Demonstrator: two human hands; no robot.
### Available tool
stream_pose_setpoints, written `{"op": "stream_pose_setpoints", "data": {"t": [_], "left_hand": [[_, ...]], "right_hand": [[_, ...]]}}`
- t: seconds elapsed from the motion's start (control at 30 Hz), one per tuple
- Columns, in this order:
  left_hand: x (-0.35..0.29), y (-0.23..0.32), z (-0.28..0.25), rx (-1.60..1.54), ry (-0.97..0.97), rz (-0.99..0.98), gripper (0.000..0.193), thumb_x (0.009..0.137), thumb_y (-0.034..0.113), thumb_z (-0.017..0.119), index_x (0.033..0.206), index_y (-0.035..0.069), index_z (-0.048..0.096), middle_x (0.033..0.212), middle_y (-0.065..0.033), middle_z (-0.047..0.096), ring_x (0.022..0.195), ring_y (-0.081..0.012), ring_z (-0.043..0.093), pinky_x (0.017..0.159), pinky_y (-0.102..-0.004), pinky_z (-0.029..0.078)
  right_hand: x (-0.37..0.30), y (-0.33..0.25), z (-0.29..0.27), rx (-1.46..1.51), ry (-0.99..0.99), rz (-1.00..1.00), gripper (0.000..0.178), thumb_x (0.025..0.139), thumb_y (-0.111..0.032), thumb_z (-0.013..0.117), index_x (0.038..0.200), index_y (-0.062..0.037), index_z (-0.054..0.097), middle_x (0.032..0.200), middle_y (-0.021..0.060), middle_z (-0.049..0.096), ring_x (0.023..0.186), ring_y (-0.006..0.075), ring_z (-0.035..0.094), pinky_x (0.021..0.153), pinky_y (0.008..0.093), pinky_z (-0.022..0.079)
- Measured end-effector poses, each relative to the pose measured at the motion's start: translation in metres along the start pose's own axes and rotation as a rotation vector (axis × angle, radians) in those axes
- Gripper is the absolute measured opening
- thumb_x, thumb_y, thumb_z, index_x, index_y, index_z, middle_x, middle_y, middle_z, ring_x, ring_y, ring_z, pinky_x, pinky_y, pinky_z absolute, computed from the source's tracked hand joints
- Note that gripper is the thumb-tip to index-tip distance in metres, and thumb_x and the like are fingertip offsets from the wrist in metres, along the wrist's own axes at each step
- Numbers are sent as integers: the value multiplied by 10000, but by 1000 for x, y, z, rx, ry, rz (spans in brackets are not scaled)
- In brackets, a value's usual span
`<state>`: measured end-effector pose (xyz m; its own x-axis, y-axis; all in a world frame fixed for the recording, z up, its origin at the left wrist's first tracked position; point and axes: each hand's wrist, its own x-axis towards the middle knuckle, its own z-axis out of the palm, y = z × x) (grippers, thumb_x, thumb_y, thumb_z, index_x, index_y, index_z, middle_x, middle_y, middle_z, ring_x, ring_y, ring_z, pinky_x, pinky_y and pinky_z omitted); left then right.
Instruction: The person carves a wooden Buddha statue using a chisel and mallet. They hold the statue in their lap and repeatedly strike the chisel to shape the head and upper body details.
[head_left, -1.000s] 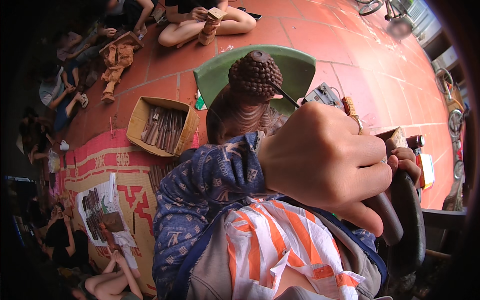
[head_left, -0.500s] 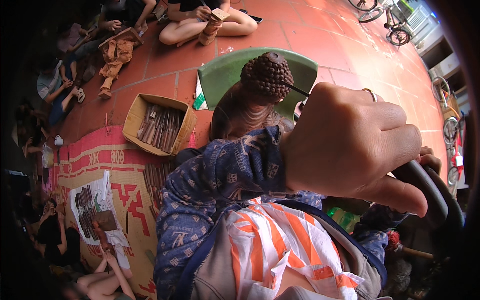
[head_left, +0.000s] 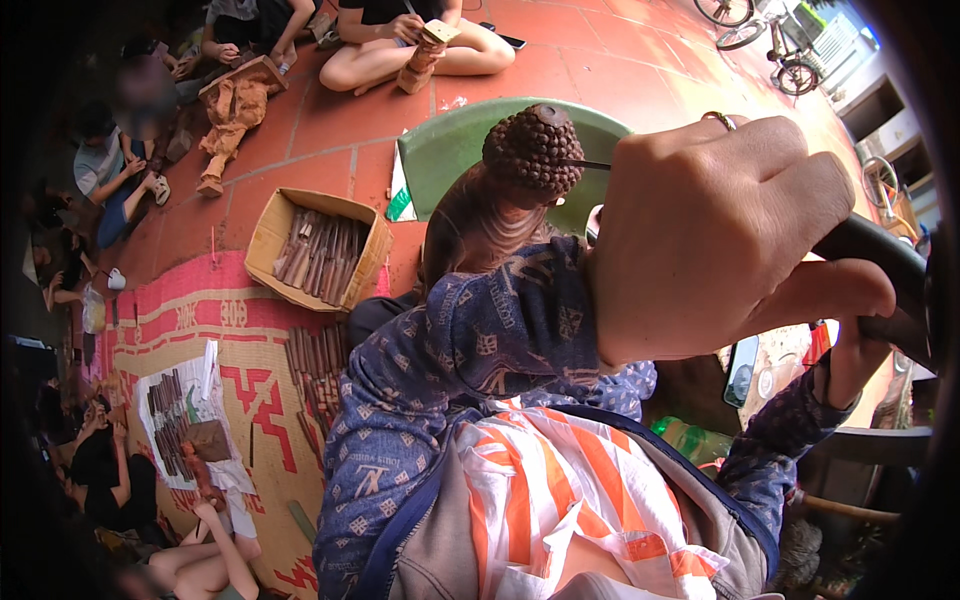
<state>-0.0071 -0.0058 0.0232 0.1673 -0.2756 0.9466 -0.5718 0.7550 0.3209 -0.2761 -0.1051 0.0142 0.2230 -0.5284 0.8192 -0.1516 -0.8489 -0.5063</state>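
A dark brown wooden carved figure (head_left: 470, 225) stands in front of me, its head (head_left: 532, 150) covered in rounded curls. My left hand (head_left: 725, 240), wearing a ring, reaches across to the right, closed around a carving tool. The tool's thin metal blade (head_left: 592, 164) points left and meets the curls at the side of the head. Past the left hand's fingers runs a thick dark handle (head_left: 880, 250). My right hand (head_left: 858, 365) is lower at the right, its fingers closed by a dark rounded piece. The left thumb partly hides them, and what they hold is unclear.
A green curved chair back (head_left: 440, 150) is behind the figure. At left, a cardboard box (head_left: 262, 265) holds several tools; more tools (head_left: 172, 425) lie on a patterned mat (head_left: 255, 345). Several people sit along the left and far side. A phone (head_left: 741, 370) lies at right.
My left hand has shifted slightly right and up, and the tool's blade lies flatter. The dark handle has swung upward. My right hand and forearm have come more into view, uncovering the phone.
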Motion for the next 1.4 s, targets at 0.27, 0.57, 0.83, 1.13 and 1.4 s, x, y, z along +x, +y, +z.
{"op": "stream_pose_setpoints", "data": {"t": [0.27, 0.57, 0.83, 1.13, 1.4], "left_hand": [[-36, 29, 2, 110, -153, 142, 241, 660, 244, 649, 828, 75, 613, 719, -52, 509, 620, -198, 589, 510, -303, 492], [-50, 40, -23, -34, -470, 219, 178, 697, 220, 623, 831, 152, 528, 676, 23, 424, 630, -136, 514, 521, -281, 363], [-63, 25, -42, -43, -612, 273, 602, 898, 662, 370, 645, 127, 475, 656, 5, 431, 567, -168, 416, 608, -317, 325], [-79, 14, -62, 57, -636, 307, 507, 958, 452, 427, 580, 115, 449, 640, 1, 442, 585, -178, 473, 631, -339, 345], [-74, 13, -68, 55, -692, 260, 360, 830, 376, 576, 604, 118, 466, 715, -18, 506, 661, -188, 524, 672, -357, 376]], "right_hand": [[-13, -14, 21, 60, -114, 144, 154, 903, 50, 527, 895, -72, 434, 721, 36, 448, 658, 103, 393, 616, 246, 330], [-59, 2, 31, -52, -19, -450, 228, 901, -125, 639, 895, -60, 421, 638, 78, 448, 582, 203, 445, 578, 385, 436], [-86, -33, 38, -338, -167, -445, 495, 732, -392, 800, 823, -40, 463, 645, 112, 598, 594, 261, 613, 623, 407, 543], [-103, -37, 45, -204, -389, -294, 564, 581, -528, 817, 681, -69, 506, 547, 34, 499, 500, 217, 524, 512, 331, 422], [-99, -44, 43, -316, -372, -336, 546, 582, -518, 815, 690, -71, 522, 544, 25, 481, 490, 206, 506, 491, 321, 389]]}}
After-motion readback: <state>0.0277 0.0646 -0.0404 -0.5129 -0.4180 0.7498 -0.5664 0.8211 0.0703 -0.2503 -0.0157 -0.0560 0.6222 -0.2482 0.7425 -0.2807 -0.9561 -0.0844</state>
